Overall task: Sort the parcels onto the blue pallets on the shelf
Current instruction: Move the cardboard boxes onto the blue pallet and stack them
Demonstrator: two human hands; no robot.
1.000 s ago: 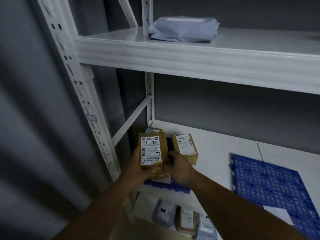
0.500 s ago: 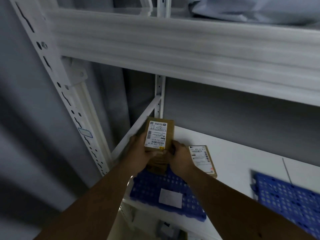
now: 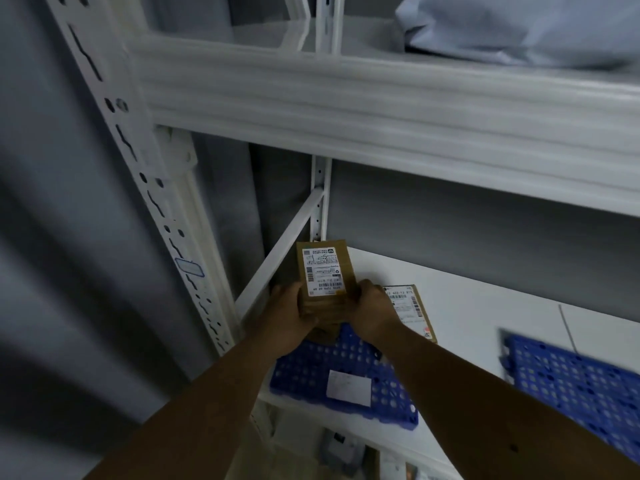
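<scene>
A small brown cardboard parcel (image 3: 325, 271) with a white label stands upright at the back left corner of the middle shelf. My left hand (image 3: 294, 311) grips its left side and my right hand (image 3: 372, 311) grips its right side, both near its lower end. Below the hands lies a blue perforated pallet (image 3: 311, 372) carrying a white card. A second brown parcel (image 3: 410, 311) lies flat on the white shelf just right of my right hand. Another blue pallet (image 3: 568, 379) sits at the right edge.
The upper shelf beam (image 3: 381, 126) hangs low over the work area, with a pale grey mailer bag (image 3: 519, 26) on top. A white slotted upright (image 3: 166, 202) and diagonal brace (image 3: 280, 251) stand at left. More parcels (image 3: 343, 448) show on the shelf below.
The view has shifted closer and upward along the shelf. Both hands have carried the parcel toward the back left corner, above the left pallet. The grip looks unchanged.
</scene>
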